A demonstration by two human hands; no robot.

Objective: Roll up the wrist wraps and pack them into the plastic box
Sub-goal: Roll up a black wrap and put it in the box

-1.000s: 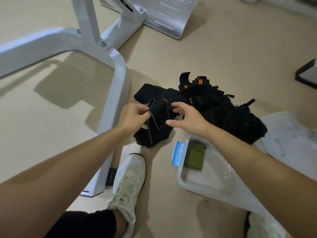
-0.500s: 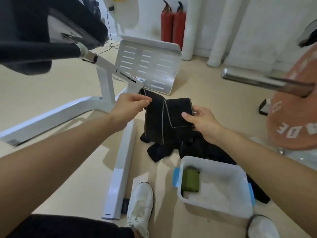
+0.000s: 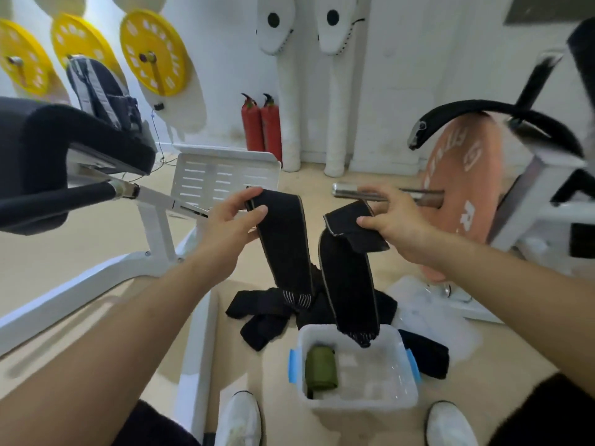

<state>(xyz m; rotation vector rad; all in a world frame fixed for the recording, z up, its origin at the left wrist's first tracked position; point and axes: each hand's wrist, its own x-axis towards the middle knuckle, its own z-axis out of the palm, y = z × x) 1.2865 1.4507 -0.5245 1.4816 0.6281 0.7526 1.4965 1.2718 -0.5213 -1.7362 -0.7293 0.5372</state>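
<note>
Half a second ago the left hand [image 3: 228,220] and right hand [image 3: 396,220] held their black strips close together and overlapping. Now the hands are spread apart and the strips hang separately. The view also sits higher and takes in the far wall.

The orange weight plate [image 3: 463,188] on the right carries white lettering, of which only an "R" reads clearly. Three yellow plates [image 3: 154,53] hang at the far left, and two red fire extinguishers [image 3: 260,123] stand by the wall.

One plastic box [image 3: 354,403] sits near, between two white shoes [image 3: 240,420]. It holds one green roll [image 3: 320,368] at its left side. A pile of black wraps [image 3: 264,313] lies on the floor just beyond the box.

The left hand pinches the top of the left wrist wrap [image 3: 283,246]. The right hand pinches the folded top of the right wrist wrap [image 3: 347,278], whose lower end hangs at the box's far rim.
</note>
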